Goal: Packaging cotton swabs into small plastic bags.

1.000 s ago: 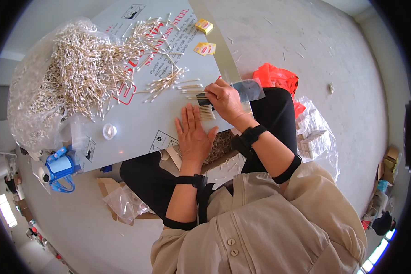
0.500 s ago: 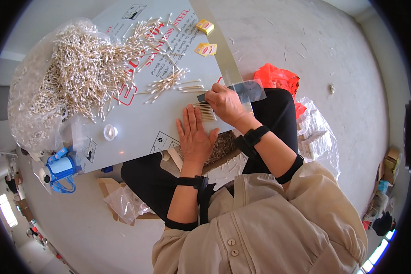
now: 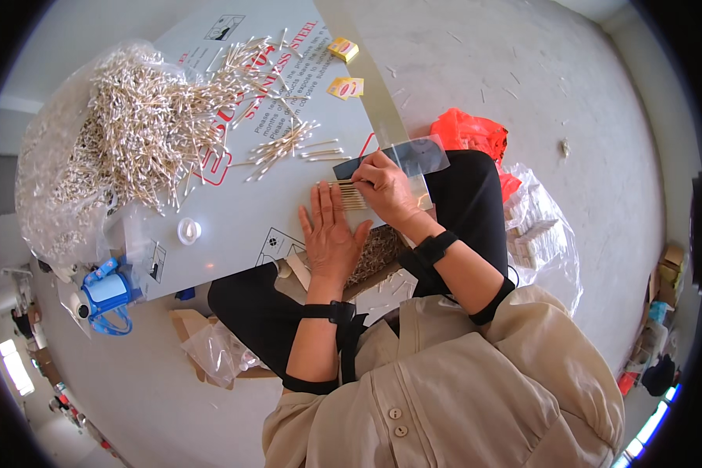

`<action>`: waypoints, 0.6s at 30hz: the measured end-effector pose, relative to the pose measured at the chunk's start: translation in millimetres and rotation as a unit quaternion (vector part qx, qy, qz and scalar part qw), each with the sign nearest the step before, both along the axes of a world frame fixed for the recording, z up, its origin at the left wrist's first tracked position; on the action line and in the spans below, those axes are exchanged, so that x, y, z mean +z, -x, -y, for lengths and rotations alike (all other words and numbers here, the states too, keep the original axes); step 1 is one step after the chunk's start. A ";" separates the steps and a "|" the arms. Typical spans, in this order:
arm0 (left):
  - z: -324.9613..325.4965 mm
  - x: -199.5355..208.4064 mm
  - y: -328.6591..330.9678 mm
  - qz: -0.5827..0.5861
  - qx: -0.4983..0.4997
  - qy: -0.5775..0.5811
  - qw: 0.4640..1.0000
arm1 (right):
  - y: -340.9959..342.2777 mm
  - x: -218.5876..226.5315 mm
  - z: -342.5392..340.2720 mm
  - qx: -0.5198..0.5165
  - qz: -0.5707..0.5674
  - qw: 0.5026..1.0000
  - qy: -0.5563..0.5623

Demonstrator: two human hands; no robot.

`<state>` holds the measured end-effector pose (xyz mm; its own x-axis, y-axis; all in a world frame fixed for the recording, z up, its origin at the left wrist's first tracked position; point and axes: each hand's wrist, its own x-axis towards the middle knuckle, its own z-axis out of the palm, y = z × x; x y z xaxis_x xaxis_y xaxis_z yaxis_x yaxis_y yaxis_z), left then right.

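Two bare hands in the head view, over a smooth grey table [image 3: 238,210] with red and black print. Left hand [image 3: 334,240] palm down, fingers straight and close together, thumb spread away, fingertips at the left end of a short, even row of thin, pale-stemmed cotton swabs [image 3: 354,197], laid side by side on the tabletop. Right hand [image 3: 386,186] at the row's other end, fingers bent and drawn narrowly together; anything pinched between them hidden, so impossible to tell. Just beyond the row, a dark, see-through flat plastic sheet [image 3: 421,157], under or behind the right fingers, outer end jutting past the table edge over a black trouser leg [image 3: 476,207]. Likeliest trouble, by judgement: a skewed or fanned-out row, from uneven pressure under the left fingertips or a sideways nudge from the right. Also possible: a plastic sheet knocked askew by a raised knee, because of that overhang; single swabs lost over the near edge toward an open brown cardboard box [image 3: 373,278] below; or stray swabs mixed in from a loose, criss-crossed cluster of white-tipped swabs [image 3: 283,143] close by.
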<state>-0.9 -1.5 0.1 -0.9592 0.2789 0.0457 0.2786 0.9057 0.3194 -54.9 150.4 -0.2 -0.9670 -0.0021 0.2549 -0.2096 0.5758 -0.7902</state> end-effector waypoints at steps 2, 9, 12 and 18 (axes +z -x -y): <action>0.0 0.1 0.1 -0.003 -0.002 0.000 1.000 | 2.5 -1.5 2.4 -0.001 -0.008 1.000 -0.029; 0.9 -0.1 0.9 -0.005 -0.005 0.009 1.000 | 10.1 -3.4 2.2 0.029 -0.044 0.996 -0.068; 1.2 0.3 2.9 -0.009 -0.013 0.004 1.000 | 2.6 -3.8 6.5 -0.064 0.004 0.985 0.163; 1.5 0.2 17.6 -0.066 0.016 -0.174 0.982 | -13.4 -13.8 17.3 -0.111 -0.003 0.945 0.308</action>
